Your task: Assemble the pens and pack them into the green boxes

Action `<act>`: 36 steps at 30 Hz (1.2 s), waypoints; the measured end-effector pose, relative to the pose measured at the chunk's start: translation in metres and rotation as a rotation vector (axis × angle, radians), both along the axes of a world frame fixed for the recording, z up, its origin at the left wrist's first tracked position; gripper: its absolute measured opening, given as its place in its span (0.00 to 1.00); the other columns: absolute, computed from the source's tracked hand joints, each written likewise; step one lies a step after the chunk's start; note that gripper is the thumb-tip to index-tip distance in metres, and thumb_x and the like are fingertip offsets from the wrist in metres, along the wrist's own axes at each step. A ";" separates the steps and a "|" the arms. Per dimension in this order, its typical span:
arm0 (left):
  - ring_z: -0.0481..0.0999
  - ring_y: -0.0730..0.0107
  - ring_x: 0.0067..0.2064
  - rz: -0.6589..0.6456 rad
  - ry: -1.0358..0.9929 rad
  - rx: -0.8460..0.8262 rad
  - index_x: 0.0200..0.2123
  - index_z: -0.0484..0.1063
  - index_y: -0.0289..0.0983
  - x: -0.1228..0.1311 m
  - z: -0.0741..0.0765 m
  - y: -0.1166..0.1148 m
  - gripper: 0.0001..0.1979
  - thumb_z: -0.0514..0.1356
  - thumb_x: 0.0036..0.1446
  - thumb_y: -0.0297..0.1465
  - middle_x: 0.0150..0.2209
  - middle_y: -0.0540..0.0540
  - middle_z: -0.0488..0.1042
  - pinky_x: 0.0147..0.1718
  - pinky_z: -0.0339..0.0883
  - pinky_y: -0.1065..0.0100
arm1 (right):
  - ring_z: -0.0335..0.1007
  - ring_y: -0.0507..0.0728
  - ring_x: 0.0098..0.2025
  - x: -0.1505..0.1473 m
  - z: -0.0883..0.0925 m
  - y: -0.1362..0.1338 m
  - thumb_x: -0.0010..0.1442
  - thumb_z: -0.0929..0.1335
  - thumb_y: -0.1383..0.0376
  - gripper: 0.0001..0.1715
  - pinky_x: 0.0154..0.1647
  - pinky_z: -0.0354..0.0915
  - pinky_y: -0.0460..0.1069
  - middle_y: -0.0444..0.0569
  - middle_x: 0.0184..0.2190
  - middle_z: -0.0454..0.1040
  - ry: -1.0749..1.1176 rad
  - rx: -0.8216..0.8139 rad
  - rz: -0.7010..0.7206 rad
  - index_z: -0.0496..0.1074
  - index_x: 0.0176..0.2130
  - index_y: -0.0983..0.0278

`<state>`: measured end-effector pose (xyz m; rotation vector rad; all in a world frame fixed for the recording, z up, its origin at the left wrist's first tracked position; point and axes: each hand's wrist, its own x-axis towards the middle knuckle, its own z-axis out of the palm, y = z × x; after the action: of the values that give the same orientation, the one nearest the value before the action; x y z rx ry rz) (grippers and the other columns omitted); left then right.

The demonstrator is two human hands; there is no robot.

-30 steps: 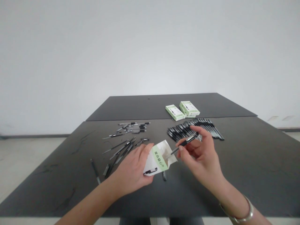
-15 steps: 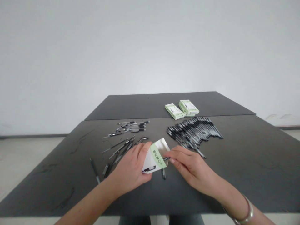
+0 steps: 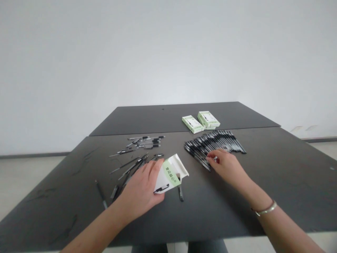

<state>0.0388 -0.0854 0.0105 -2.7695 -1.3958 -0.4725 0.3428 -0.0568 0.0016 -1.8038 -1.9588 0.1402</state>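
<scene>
A dark two-panel counter (image 3: 210,211) stands before a white wall (image 3: 168,52), above a pale floor (image 3: 31,172). The left hand (image 3: 140,186) is closed around a white and green pen box (image 3: 170,175), whose open end points up and away. The right hand (image 3: 226,167) sits at the near edge of a fanned row of black pens (image 3: 221,142), with its fingers (image 3: 212,158) on them; the fingers hide whether that grip has closed on a pen, so I cannot tell.

The row holds too many pens to count. Left of centre, two loose scatters of pens (image 3: 144,142) overlap too much to count, and the left hand hides part of the nearer one. One single pen (image 3: 180,193) lies just beside the box, another (image 3: 101,194) near the left side. Two more pen boxes (image 3: 192,124) sit by the panels' join, the right one seemingly atop a third, mostly hidden. A bracelet (image 3: 265,209) circles the right wrist.
</scene>
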 end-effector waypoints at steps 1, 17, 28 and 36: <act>0.67 0.50 0.53 0.005 0.001 -0.001 0.63 0.45 0.37 0.000 0.000 0.000 0.38 0.59 0.51 0.28 0.54 0.36 0.65 0.52 0.64 0.53 | 0.71 0.56 0.32 0.001 -0.006 0.003 0.62 0.65 0.62 0.12 0.36 0.63 0.49 0.51 0.36 0.74 -0.075 -0.051 0.005 0.76 0.37 0.65; 0.67 0.50 0.53 0.000 0.011 -0.012 0.62 0.48 0.35 -0.001 0.002 0.000 0.37 0.59 0.51 0.28 0.54 0.35 0.65 0.52 0.64 0.53 | 0.76 0.66 0.40 -0.036 -0.004 0.017 0.57 0.63 0.72 0.12 0.39 0.66 0.53 0.65 0.36 0.77 -0.462 -0.287 0.094 0.74 0.38 0.74; 0.68 0.49 0.52 0.009 -0.003 0.000 0.62 0.48 0.36 0.000 0.010 -0.002 0.37 0.59 0.50 0.28 0.53 0.36 0.66 0.50 0.65 0.54 | 0.70 0.54 0.26 -0.025 0.021 0.028 0.52 0.64 0.66 0.05 0.25 0.60 0.46 0.49 0.24 0.73 -0.046 -0.291 0.174 0.68 0.27 0.65; 0.66 0.50 0.54 -0.024 0.003 -0.013 0.62 0.46 0.37 0.002 0.009 -0.001 0.38 0.58 0.50 0.28 0.55 0.37 0.64 0.53 0.63 0.53 | 0.55 0.46 0.12 -0.063 0.058 -0.031 0.54 0.68 0.62 0.10 0.12 0.52 0.41 0.34 0.15 0.61 1.063 -0.153 0.359 0.63 0.33 0.62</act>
<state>0.0407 -0.0867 0.0195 -2.7990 -1.3725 -0.4617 0.2795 -0.0880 0.0595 -1.0260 -1.4309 1.1266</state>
